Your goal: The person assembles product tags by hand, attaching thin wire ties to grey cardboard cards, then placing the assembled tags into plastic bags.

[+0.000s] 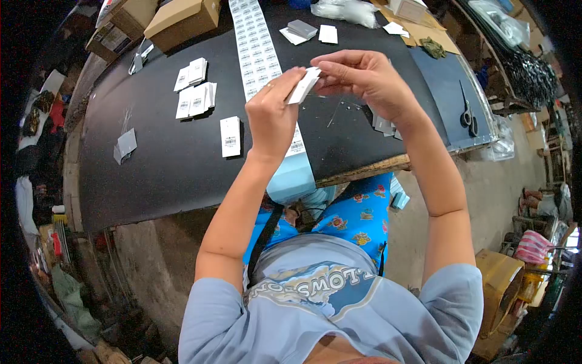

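My left hand (pixel 271 104) is closed around a small stack of white tags (pixel 303 86), held up over the black table. My right hand (pixel 359 74) is at the stack's upper right end, thumb and index finger pinched together; what lies between them is too small to make out. Beneath my hands runs a long strip of printed barcode labels (pixel 254 45). Left of the strip lies a white barcode tag stack (pixel 230 137), with more white tags (pixel 195 101) farther left. Grey tags (pixel 383 125) lie partly hidden behind my right forearm.
An open cardboard box (pixel 182 23) stands at the back left. Black scissors (pixel 466 112) lie at the right side. Grey cards (pixel 126 144) rest at the left of the black table (pixel 163 182). Clear plastic bags (pixel 347 11) and a crumpled green cloth (pixel 432 48) are at the back.
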`<state>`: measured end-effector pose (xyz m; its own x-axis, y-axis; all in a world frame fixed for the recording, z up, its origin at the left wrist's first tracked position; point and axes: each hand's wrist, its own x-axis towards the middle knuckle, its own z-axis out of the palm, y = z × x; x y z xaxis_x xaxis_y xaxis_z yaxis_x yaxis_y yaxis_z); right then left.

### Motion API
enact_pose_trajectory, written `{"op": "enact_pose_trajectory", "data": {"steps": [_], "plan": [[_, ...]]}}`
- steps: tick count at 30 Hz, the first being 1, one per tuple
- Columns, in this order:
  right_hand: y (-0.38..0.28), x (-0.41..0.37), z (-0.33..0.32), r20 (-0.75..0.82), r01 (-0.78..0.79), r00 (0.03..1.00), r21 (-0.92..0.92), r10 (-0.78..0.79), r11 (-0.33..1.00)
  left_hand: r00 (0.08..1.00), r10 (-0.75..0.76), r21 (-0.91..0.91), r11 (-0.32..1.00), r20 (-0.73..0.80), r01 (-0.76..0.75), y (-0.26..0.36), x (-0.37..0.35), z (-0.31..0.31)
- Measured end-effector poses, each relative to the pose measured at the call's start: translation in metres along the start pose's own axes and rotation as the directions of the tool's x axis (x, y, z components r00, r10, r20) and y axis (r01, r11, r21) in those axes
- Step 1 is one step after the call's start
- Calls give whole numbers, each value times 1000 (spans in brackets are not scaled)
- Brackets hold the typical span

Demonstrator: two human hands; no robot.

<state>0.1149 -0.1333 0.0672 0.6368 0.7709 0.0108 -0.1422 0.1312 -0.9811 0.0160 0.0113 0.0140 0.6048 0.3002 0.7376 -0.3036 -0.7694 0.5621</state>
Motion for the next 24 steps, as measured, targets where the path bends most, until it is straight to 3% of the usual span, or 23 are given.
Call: {"op": "enact_pose_trajectory", "data": {"steps": [2, 5, 7, 8, 9, 10, 11, 13, 14, 16, 17, 19, 21, 23, 24], "plan": [[-5, 0, -19, -14, 4, 1000, -70, -5, 998, 991, 130, -9, 991, -29, -130, 4, 10, 12], [-15, -6, -32, -61, 14, 998, -173, -25, 985, 992, 122, -71, 990, 12, -121, 8, 14, 33], [-14, -2, -51, -204, 62, 966, -413, -159, 908, 992, 124, -89, 988, -10, -124, 14, 10, 49], [-5, 6, -73, -213, 128, 955, -325, -204, 937, 986, -83, -165, 980, 146, 107, 20, 5, 55], [-6, 8, -87, -266, 108, 945, -297, -190, 949, 913, -268, -200, 920, 309, 337, 25, 0, 62], [-9, 8, -94, -312, 79, 931, -337, -191, 938, 908, -304, -327, 860, 289, 392, 30, -8, 75], [-10, 8, -100, -357, 47, 915, -373, -190, 927, 783, -392, -306, 762, 483, 571, 32, -15, 82], [-4, 11, -124, -389, -21, 908, -415, -156, 909, 605, -506, -534, 298, 615, 791, 39, -36, 109], [2, 13, -136, -417, -89, 900, -453, -123, 887, 604, -506, -533, 297, 616, 792, 41, -45, 117], [15, 17, -154, -457, -162, 885, -481, -89, 862, 397, -493, -454, 3, 774, 891, 49, -55, 119], [21, 19, -163, -497, -233, 866, -504, -59, 832, 397, -494, -455, 2, 774, 890, 50, -59, 118], [30, 22, -171, -526, -275, 850, -498, -35, 822, 255, -431, -302, -45, 866, 952, 53, -66, 113], [36, 24, -168, -551, -315, 834, -488, -7, 814, 248, -414, -312, -93, 876, 946, 55, -75, 100], [40, 25, -153, -520, -174, 787, -703, -332, 689, 140, -401, -232, -192, 905, 954, 57, -79, 83], [41, 26, -142, -517, -173, 791, -701, -327, 692, 150, -374, -259, -262, 915, 929, 55, -84, 73]]}}
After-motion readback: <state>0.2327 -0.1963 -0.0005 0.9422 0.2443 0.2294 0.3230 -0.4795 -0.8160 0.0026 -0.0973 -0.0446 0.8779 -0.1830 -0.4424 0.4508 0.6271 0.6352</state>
